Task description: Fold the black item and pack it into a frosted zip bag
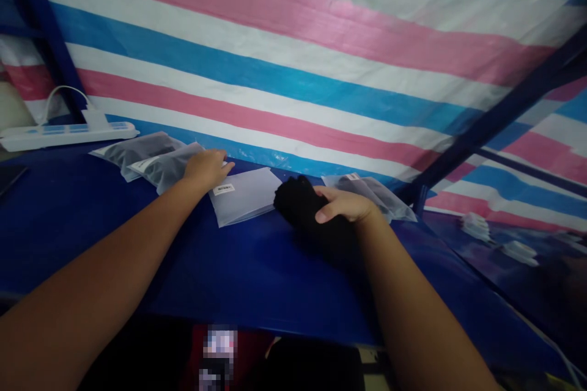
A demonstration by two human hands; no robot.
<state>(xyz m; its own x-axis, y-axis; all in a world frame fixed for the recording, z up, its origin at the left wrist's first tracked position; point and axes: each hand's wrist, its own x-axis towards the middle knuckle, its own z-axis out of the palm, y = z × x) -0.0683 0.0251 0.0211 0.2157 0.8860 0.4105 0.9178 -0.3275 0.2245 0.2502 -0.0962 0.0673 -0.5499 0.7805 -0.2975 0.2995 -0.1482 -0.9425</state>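
Black cloth (296,204) is at flat bag's (247,195) R side, over blue desk (220,275). R hand (346,204) has it in its grip. L hand (206,169) is by bag's top L corner; can't tell its grip.

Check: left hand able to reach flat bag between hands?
Likely yes: the left hand is beside the flat bag, nothing seen between; the black bundle in the right hand is at the bag's opposite edge.
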